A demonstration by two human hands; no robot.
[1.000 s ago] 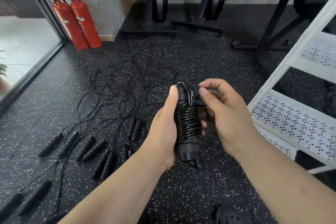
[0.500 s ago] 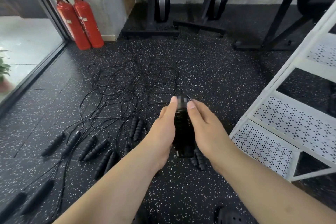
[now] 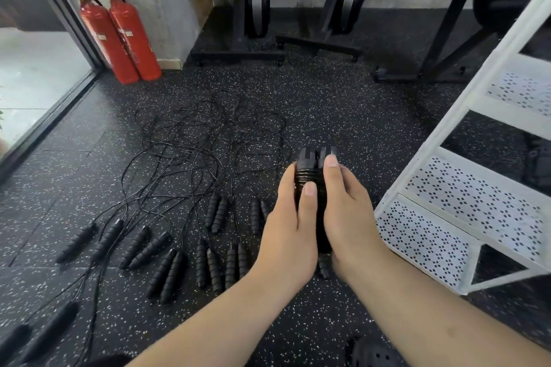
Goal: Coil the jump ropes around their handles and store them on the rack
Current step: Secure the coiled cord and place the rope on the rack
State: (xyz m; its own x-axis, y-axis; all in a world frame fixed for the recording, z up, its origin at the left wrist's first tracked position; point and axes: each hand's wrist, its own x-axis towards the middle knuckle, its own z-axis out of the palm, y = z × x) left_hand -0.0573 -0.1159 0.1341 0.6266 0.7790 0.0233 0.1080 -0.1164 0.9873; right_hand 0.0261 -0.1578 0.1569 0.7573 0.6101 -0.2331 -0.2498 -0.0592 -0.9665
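Note:
A coiled black jump rope (image 3: 311, 171), its cord wound tightly round the paired handles, stands upright between both hands. My left hand (image 3: 290, 226) grips it from the left with the thumb across the coils. My right hand (image 3: 347, 211) grips it from the right, thumb up near the handle tops. Several more black jump ropes (image 3: 190, 182) lie uncoiled on the floor to the left, their handles (image 3: 167, 268) in a rough row and their cords tangled. The white perforated rack (image 3: 465, 217) stands just to the right of my hands.
Two red fire extinguishers (image 3: 125, 36) stand against the wall at back left beside a glass door. Black gym machines (image 3: 253, 6) and a dark frame (image 3: 447, 39) line the back. A black shoe (image 3: 369, 354) shows at the bottom edge on the speckled rubber floor.
The right hand stopped pinching the cord end and closed round the coiled bundle. Both hands moved the bundle forward and to the right, closer to the rack.

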